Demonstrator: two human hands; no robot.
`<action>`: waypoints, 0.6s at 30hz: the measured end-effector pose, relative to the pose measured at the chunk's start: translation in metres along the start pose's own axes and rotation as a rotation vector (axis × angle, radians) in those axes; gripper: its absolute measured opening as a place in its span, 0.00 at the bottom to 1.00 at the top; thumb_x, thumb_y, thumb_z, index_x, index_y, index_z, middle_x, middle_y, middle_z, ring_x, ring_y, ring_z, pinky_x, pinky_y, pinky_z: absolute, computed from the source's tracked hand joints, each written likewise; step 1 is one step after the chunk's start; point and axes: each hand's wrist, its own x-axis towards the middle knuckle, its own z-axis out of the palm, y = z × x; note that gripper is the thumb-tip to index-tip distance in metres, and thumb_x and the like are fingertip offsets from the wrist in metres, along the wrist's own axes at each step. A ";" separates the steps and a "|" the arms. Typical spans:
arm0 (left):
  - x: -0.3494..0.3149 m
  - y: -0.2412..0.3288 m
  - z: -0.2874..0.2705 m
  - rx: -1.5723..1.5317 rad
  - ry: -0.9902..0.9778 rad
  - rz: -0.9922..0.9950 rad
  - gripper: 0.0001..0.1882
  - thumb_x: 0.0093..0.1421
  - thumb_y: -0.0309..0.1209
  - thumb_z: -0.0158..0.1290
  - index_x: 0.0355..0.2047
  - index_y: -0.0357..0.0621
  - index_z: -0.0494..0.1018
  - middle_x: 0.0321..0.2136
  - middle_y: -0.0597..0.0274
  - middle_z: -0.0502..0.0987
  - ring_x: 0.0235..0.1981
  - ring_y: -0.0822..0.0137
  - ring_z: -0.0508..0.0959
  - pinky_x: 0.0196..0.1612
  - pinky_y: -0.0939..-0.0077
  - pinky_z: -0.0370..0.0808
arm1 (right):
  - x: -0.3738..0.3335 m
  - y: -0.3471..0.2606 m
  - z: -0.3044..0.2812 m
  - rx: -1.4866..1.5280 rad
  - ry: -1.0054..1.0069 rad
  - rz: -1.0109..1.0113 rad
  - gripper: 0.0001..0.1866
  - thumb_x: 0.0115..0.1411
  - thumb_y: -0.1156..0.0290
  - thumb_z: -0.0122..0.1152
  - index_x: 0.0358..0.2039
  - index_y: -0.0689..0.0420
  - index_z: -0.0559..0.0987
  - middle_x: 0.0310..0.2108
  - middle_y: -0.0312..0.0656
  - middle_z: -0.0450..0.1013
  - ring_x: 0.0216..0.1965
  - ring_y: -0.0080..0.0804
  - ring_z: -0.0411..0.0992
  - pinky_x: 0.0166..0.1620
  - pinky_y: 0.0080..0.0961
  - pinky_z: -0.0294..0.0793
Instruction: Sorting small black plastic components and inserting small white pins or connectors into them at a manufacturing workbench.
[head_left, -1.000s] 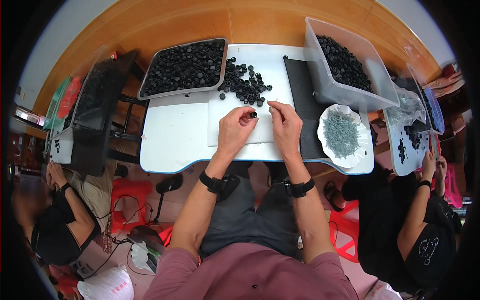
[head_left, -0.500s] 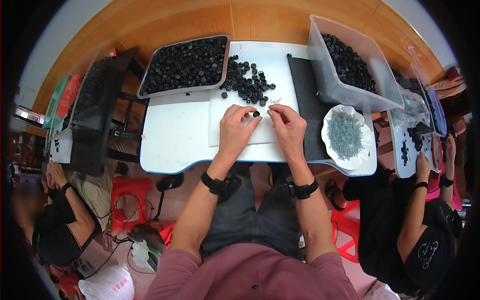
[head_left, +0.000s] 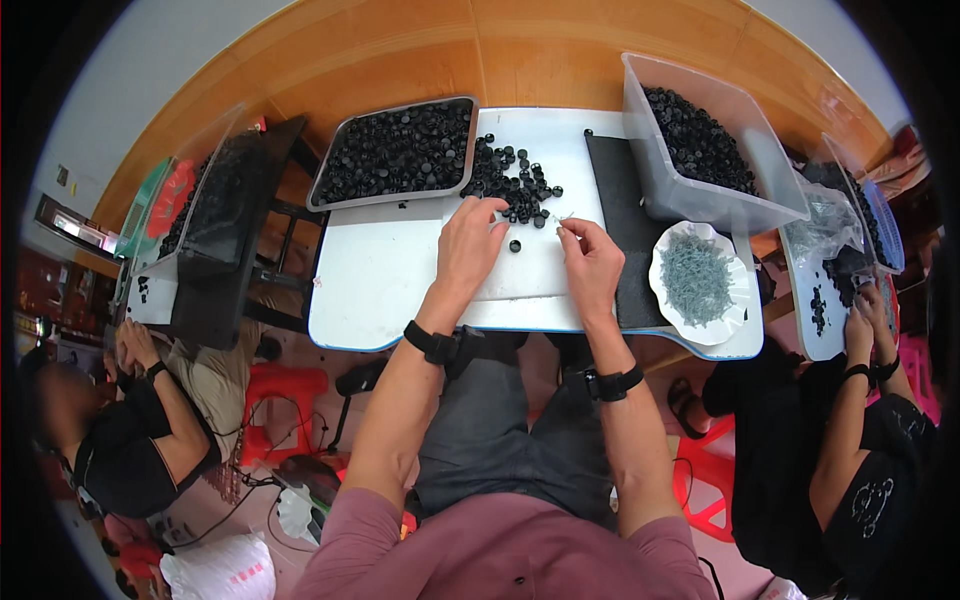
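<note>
Now withdrawn from the loose black cap (head_left: 515,246), the spread-fingered left hand (head_left: 467,246) sits just left of it, nearer than the right hand (head_left: 595,264), whose bunched fingers' grip cannot be told.

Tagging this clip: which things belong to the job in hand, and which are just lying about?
Likely in the job:
lone black part, between left hand and right hand
loose black pile
tray, clear bin
white dish, thin grey pieces

Apparently just lying about:
red stool, left
white sack, lower left
</note>
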 end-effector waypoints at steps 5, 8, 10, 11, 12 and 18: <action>0.013 0.012 0.004 0.117 -0.116 0.255 0.13 0.56 0.26 0.65 0.43 0.45 0.82 0.34 0.57 0.78 0.38 0.53 0.79 0.44 0.60 0.77 | -0.001 -0.001 0.000 0.024 0.020 -0.013 0.06 0.60 0.76 0.69 0.37 0.62 0.86 0.32 0.43 0.83 0.23 0.26 0.74 0.31 0.24 0.74; 0.022 0.014 0.007 0.192 -0.132 0.275 0.12 0.55 0.27 0.66 0.41 0.43 0.82 0.35 0.56 0.79 0.41 0.52 0.79 0.45 0.59 0.77 | 0.000 -0.002 0.001 0.031 0.024 -0.018 0.06 0.60 0.76 0.69 0.37 0.61 0.86 0.32 0.43 0.83 0.23 0.26 0.74 0.31 0.25 0.74; 0.026 0.013 0.007 0.185 -0.183 0.238 0.12 0.55 0.27 0.66 0.41 0.41 0.81 0.35 0.55 0.79 0.42 0.51 0.80 0.46 0.58 0.78 | -0.001 -0.002 0.000 0.030 0.023 -0.015 0.06 0.60 0.75 0.69 0.37 0.61 0.86 0.32 0.43 0.82 0.22 0.27 0.74 0.31 0.26 0.74; 0.027 0.013 0.007 0.186 -0.183 0.239 0.12 0.55 0.27 0.66 0.41 0.41 0.81 0.35 0.55 0.79 0.42 0.51 0.80 0.46 0.58 0.78 | -0.001 -0.002 0.000 0.015 0.019 -0.009 0.06 0.60 0.75 0.69 0.37 0.61 0.86 0.32 0.43 0.82 0.23 0.28 0.74 0.31 0.26 0.74; 0.027 0.013 0.008 0.208 -0.198 0.246 0.12 0.56 0.27 0.66 0.41 0.42 0.82 0.35 0.54 0.80 0.43 0.51 0.80 0.46 0.57 0.78 | -0.001 -0.002 0.000 0.000 0.014 -0.003 0.06 0.60 0.75 0.69 0.37 0.61 0.86 0.32 0.44 0.82 0.23 0.28 0.74 0.31 0.26 0.75; 0.018 0.010 0.012 0.228 -0.161 0.246 0.12 0.57 0.29 0.65 0.41 0.40 0.82 0.36 0.53 0.81 0.42 0.50 0.81 0.46 0.56 0.78 | 0.000 -0.002 -0.002 0.005 0.013 -0.009 0.06 0.60 0.75 0.69 0.37 0.61 0.86 0.32 0.44 0.82 0.23 0.29 0.75 0.32 0.27 0.75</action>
